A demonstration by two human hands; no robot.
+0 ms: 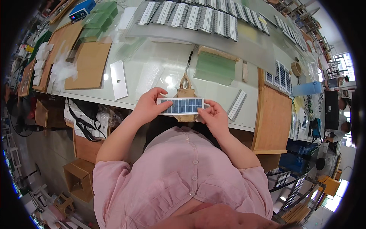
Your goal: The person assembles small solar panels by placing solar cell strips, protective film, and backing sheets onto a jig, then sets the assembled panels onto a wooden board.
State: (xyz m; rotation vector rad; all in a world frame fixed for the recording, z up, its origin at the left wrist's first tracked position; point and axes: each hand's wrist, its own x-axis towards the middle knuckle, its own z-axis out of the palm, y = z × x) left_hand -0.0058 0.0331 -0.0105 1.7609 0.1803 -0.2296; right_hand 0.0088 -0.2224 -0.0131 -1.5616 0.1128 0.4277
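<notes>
A small solar panel (183,105), blue cells in a white border, is held level between my two hands. My left hand (150,104) pinches its left end, thumb on the face. At the right end my right hand (212,115) grips the panel's edge with thumb and fingers. Beneath the panel is a tan block (185,93) at the table's front edge, with a looped tan piece and black cord rising behind it. One grey-and-white strip (237,105) lies to the right of my right hand. A white plate with a hole (119,80) lies to the left.
Several rows of grey-and-white strips (187,16) cover a translucent board at the back. Green sheets (214,68) are stacked behind the block. Cardboard (87,65) lies at left; a wooden box (272,114) with more panels (282,78) on it stands right, near a tape roll (296,69).
</notes>
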